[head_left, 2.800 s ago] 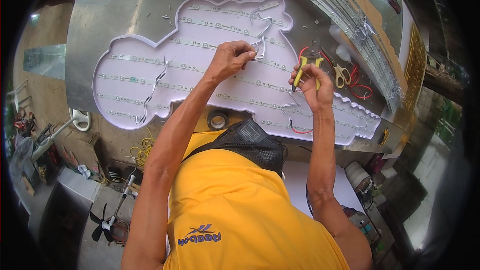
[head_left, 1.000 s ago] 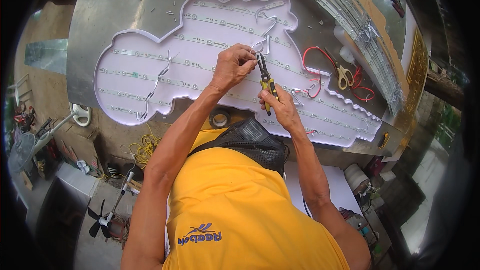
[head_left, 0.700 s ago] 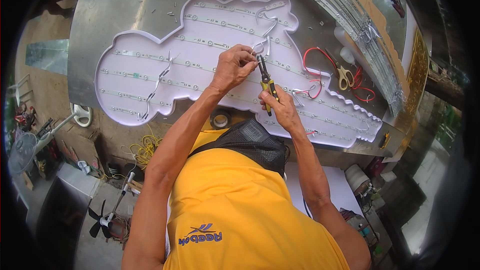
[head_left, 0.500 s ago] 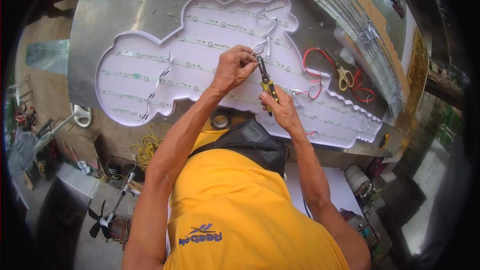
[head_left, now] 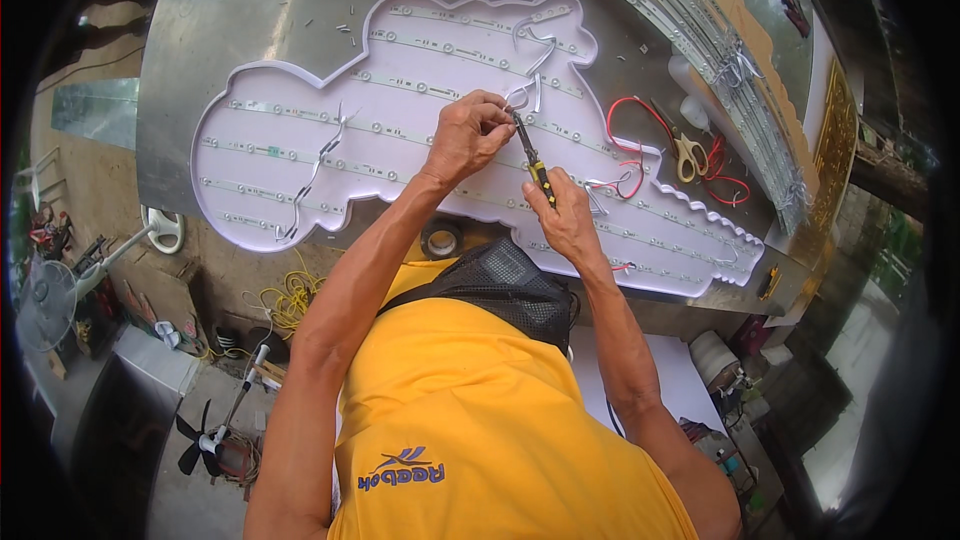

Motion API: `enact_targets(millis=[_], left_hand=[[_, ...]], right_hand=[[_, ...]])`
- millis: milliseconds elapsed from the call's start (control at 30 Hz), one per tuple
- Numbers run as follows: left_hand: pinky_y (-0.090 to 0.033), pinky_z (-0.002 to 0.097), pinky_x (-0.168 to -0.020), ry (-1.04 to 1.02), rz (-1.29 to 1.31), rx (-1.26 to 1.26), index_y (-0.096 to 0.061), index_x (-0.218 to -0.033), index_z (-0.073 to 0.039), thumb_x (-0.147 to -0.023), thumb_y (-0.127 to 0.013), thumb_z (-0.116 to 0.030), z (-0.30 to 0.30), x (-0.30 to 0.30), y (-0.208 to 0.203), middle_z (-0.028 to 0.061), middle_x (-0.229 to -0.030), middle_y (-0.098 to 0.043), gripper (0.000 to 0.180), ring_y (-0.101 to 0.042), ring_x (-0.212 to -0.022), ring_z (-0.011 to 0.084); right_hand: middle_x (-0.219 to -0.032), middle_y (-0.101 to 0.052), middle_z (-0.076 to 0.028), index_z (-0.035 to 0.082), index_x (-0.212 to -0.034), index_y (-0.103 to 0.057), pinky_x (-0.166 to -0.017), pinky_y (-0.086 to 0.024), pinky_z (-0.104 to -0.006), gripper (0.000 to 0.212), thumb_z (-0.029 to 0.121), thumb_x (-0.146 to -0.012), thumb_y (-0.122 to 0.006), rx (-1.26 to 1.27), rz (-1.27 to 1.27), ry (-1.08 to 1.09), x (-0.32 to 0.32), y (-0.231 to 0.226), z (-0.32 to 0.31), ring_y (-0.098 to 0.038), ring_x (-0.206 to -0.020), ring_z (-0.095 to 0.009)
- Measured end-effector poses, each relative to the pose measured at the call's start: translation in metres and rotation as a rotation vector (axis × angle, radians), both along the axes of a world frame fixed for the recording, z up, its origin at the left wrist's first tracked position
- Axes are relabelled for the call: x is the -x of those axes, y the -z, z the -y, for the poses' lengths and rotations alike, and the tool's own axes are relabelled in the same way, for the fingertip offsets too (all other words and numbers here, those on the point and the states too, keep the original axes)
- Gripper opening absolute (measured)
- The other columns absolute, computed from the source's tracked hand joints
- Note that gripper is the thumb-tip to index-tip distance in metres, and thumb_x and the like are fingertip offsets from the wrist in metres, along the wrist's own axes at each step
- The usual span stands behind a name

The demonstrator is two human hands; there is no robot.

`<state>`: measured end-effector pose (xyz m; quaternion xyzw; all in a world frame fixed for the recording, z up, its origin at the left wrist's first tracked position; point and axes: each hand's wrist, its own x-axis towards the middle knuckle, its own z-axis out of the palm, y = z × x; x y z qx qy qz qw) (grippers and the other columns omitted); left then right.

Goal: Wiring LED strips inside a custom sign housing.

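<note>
A shallow white tray-like panel with a wavy raised rim (head_left: 240, 68) lies on the metal table, with rows of LED strips (head_left: 410, 86) across it. My right hand (head_left: 566, 220) is closed round the yellow-and-black handles of a pair of pliers (head_left: 530, 152). The jaws point up and left, at the fingertips of my left hand (head_left: 470, 135). That hand is closed in a pinch on a thin white wire (head_left: 518, 97) that loops above the fingers; its end is hidden between fingers and jaws. Other short wires (head_left: 328, 150) join the strips at the left.
Right of the panel lie red wire (head_left: 640, 102) and scissors (head_left: 690, 155). A bundle of LED strips (head_left: 730, 65) rests beyond them at the upper right. A roll of black tape (head_left: 441, 238) sits by the table's near edge. Yellow cord (head_left: 292, 300) and a fan (head_left: 50, 300) are lower left.
The plier handles have come closer together, and my right hand has shifted slightly. My left hand stays in place with its pinch.
</note>
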<state>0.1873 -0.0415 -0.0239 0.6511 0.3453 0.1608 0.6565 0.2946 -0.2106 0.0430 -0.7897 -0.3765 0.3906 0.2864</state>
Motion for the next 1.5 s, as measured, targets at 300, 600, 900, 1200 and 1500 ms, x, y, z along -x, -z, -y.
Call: enact_targets(millis=[300,600,900,1200,1500], left_hand=[[-0.059,0.0261,-0.071,0.010,0.009,-0.020,-0.073,-0.092,0.006,-0.082,-0.074,-0.003,0.000,0.000,-0.004,0.0101,-0.103,-0.068,0.013,-0.071,-0.077,0.0169],[-0.054,0.0266,-0.071,0.129,-0.085,-0.170,-0.073,-0.095,0.002,-0.086,-0.076,-0.009,-0.007,-0.005,-0.015,0.0082,-0.098,-0.067,0.015,-0.065,-0.079,0.0151],[-0.052,0.0275,-0.067,0.015,-0.066,0.068,-0.071,-0.093,0.001,-0.086,-0.072,-0.005,-0.002,-0.003,-0.002,0.0059,-0.078,-0.069,0.009,-0.063,-0.071,0.0126],[-0.051,0.0262,-0.068,-0.033,0.047,0.256,-0.071,-0.094,-0.001,-0.087,-0.069,-0.002,-0.001,-0.001,0.001,0.0020,-0.076,-0.068,0.007,-0.060,-0.070,0.0093],[-0.050,0.0245,-0.082,0.060,0.021,0.085,-0.071,-0.102,-0.001,-0.090,-0.070,0.001,-0.003,0.006,-0.008,0.0007,-0.100,-0.068,0.013,-0.061,-0.085,0.0103]], right_hand=[[-0.084,-0.050,-0.023,-0.005,-0.090,-0.050,-0.068,-0.042,-0.0504,0.023,0.012,-0.094,-0.063,-0.046,0.129,-0.049,0.003,0.001,0.001,-0.053,-0.075,-0.044],[-0.084,-0.049,-0.023,-0.006,-0.090,-0.049,-0.069,-0.042,-0.0510,0.019,0.009,-0.093,-0.061,-0.052,0.149,-0.041,0.005,-0.001,0.000,-0.052,-0.077,-0.044],[-0.075,-0.058,-0.017,-0.003,-0.083,-0.052,-0.060,-0.046,-0.0389,0.029,0.022,-0.096,-0.060,0.144,-0.432,0.253,0.006,-0.010,-0.007,-0.058,-0.066,-0.028],[-0.090,-0.063,-0.016,-0.002,-0.086,-0.057,-0.060,-0.052,-0.0358,0.028,0.023,-0.100,-0.055,-0.183,-1.198,0.712,0.001,-0.002,-0.001,-0.062,-0.072,-0.022],[-0.090,-0.060,-0.015,0.000,-0.092,-0.063,-0.071,-0.050,-0.0405,0.030,0.031,-0.095,-0.061,0.064,0.308,0.183,-0.118,-0.012,-0.021,-0.061,-0.080,-0.029]])
